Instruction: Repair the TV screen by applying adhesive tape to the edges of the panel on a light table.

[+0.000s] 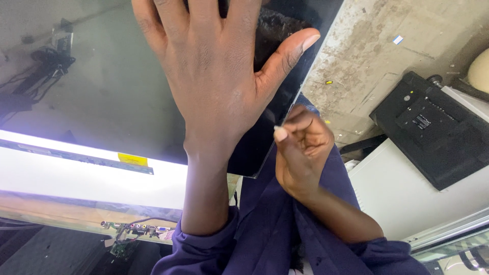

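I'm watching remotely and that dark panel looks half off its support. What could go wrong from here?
1. The dark panel is steadied only by the flat left hand; its corner overhangs the lit panel below, so it may slide.
2. The right hand pinches the panel's thin edge near the corner; it could bend, crack or cut a finger.
3. The black box sits close by, so a swing could knock it.
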